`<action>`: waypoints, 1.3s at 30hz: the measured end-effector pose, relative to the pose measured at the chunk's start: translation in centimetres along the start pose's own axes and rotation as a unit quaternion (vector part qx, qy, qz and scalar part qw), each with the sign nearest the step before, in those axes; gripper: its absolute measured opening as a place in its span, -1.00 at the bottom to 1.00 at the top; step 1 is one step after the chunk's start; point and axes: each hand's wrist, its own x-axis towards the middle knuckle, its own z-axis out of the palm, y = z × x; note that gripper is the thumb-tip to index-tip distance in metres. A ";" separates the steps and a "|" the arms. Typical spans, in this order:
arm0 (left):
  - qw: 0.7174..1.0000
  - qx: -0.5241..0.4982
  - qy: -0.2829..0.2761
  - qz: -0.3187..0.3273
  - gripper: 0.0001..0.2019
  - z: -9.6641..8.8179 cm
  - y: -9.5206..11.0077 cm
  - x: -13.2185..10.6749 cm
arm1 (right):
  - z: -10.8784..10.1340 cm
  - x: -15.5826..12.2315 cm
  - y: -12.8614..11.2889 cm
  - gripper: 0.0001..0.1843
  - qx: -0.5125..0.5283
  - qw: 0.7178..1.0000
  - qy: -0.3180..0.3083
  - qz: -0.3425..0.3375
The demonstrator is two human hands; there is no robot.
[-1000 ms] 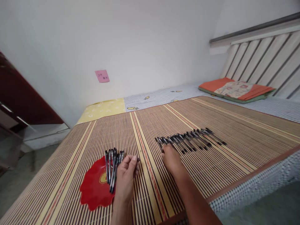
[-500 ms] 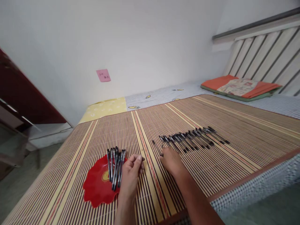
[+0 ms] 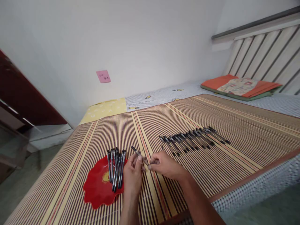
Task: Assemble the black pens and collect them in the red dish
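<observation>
A single black pen [image 3: 138, 154] is held just above the striped bamboo mat [image 3: 234, 147]. My right hand [image 3: 165, 164] pinches its near end, and my left hand [image 3: 133, 173] closes its fingertips on the same pen from the left. Right beside my left hand lies a red scalloped plate [image 3: 95, 190] with several black pens [image 3: 116, 167] bundled on it. A long row of black pens [image 3: 193, 139] lies on the mat beyond my right hand.
The mat covers a bed whose front edge [image 3: 257, 182] runs close on the right. A folded orange cushion [image 3: 239, 87] rests at the far right by a slatted headboard. A pink note [image 3: 103, 76] sticks on the white wall. Dark furniture [image 3: 21, 103] stands at the left.
My right hand took one pen from the left end of the row and carried it left. My left hand rose off the mat and closed on that pen.
</observation>
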 end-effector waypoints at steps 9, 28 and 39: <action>0.998 -0.049 -0.004 -0.026 -0.56 -1.0 0.6 -0.2 | -3.3 0.7 1.2 -0.80 -0.286 0.924 0.194 0.161; 0.996 -0.018 -0.091 -0.006 -0.69 -0.4 0.8 -0.7 | -3.0 0.9 0.2 -0.84 -0.053 0.955 0.293 -0.006; 0.985 0.021 -0.170 -0.032 -0.63 0.1 0.6 -0.9 | -3.9 -1.3 -4.4 -0.72 0.259 0.915 0.291 -0.107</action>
